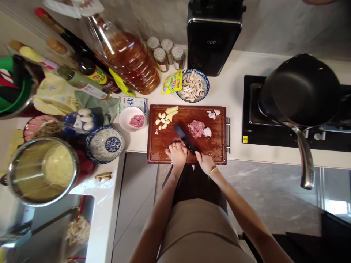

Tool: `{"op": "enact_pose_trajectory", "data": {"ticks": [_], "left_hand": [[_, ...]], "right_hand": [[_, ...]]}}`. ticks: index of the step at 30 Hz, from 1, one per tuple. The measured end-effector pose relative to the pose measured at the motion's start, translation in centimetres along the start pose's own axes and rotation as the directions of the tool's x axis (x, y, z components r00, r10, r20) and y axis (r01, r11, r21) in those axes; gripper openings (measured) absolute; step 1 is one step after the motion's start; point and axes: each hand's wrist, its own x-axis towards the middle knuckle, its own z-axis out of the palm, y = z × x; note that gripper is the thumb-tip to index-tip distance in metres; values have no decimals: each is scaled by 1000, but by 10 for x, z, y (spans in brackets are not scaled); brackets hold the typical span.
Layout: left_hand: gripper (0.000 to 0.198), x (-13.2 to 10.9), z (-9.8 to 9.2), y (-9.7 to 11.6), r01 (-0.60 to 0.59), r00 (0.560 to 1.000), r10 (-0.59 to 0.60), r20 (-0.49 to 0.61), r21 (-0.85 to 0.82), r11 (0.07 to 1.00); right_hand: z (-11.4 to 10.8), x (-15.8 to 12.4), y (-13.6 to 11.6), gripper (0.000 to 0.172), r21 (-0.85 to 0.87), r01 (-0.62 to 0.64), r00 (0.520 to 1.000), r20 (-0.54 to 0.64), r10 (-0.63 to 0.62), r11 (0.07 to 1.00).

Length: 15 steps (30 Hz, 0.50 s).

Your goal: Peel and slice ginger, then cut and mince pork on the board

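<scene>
My right hand (206, 163) is wrapped round the handle of a dark-bladed kitchen knife (182, 134), whose blade slants up and left over a wooden cutting board (164, 142). Close against the blade's left side, my left hand (177, 153) rests near the board's front edge with its fingers curled together. Whatever lies under those fingers is hidden. Beyond the blade sits a heap of pink cut meat (196, 128), with a pale piece of fat (207, 132) beside it. Garlic cloves (162, 120) and ginger slices (172, 111) lie at the upper left, white scraps (211, 114) at the upper right.
Behind the board stands a bowl of sliced mushrooms (193, 86), overlapped by a yellow packet (172, 82). A small bowl (124, 119) with meat stands left, near a patterned bowl (94, 149). A large oil bottle (128, 54) towers behind. A wok (301, 91) rests on the stove at right.
</scene>
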Motion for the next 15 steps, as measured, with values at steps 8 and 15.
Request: {"op": "enact_pose_trajectory", "data": {"ticks": [8,15], "left_hand": [[29,-7,-15,-9,50,999,-50,-8,-43,998],[27,-15,-35,-23,22,1000,-22,5,-215,976]], "right_hand": [[-40,33,34,67,300,-63,997,-33,77,952],[-31,12,19,57,82,-3,980,-197,19,997]]}}
